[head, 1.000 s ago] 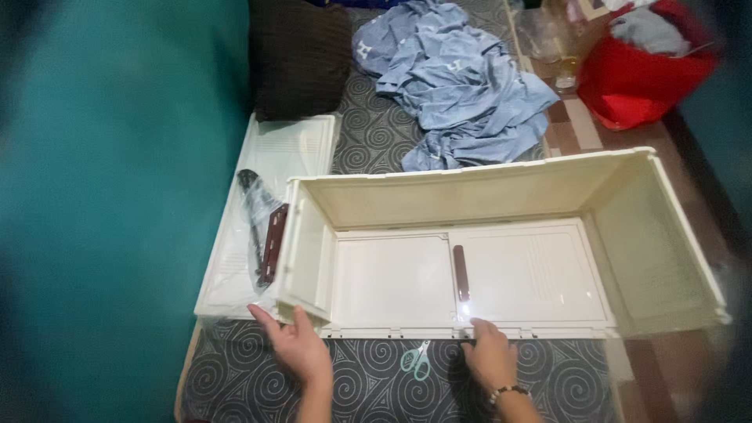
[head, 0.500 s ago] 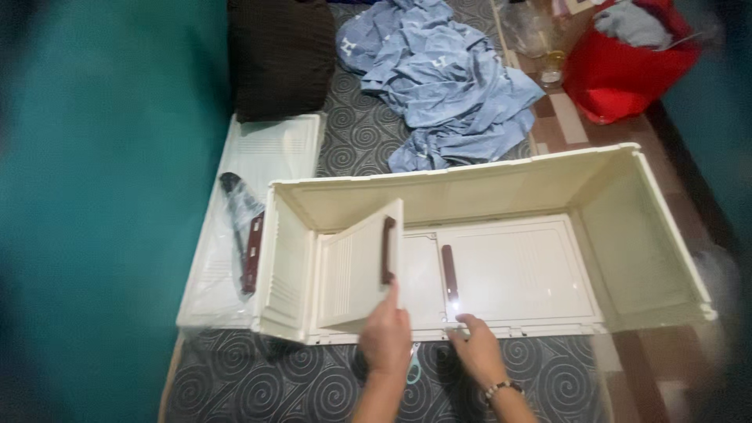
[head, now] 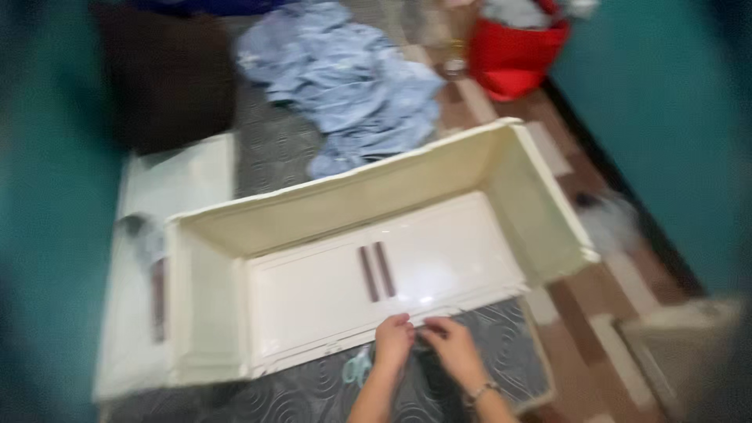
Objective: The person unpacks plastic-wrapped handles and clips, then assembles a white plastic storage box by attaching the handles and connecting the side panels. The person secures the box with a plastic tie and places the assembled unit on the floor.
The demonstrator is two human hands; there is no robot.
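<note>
Both hands meet at the near edge of a cream plastic cabinet (head: 368,258) lying on its back on a patterned grey mat (head: 274,392). The left hand (head: 393,341) has its fingers curled together against the cabinet's front rim; the right hand (head: 453,348), with a bracelet at the wrist, has its fingers bent inward toward the left ones, tips nearly touching. Blur hides whether they pinch anything. Just left of the left fingers, a pair of pale green scissors (head: 357,366) lies on the mat, apart from both hands.

Directly beyond the fingertips the two doors lie shut and flat, their two dark handles (head: 375,272) side by side at the middle seam. The cabinet's walls rise around the doors, and the hollow holds nothing else visible.

Further left, a loose cream panel (head: 157,235) lies flat, touching the cabinet's side. Beyond the far wall sits a heap of blue cloth (head: 352,86), a dark cushion (head: 168,78) to its left, and a red bucket (head: 513,51) holding cloth to its right. Right of the fingers, bare floor runs along a teal wall (head: 666,117).
</note>
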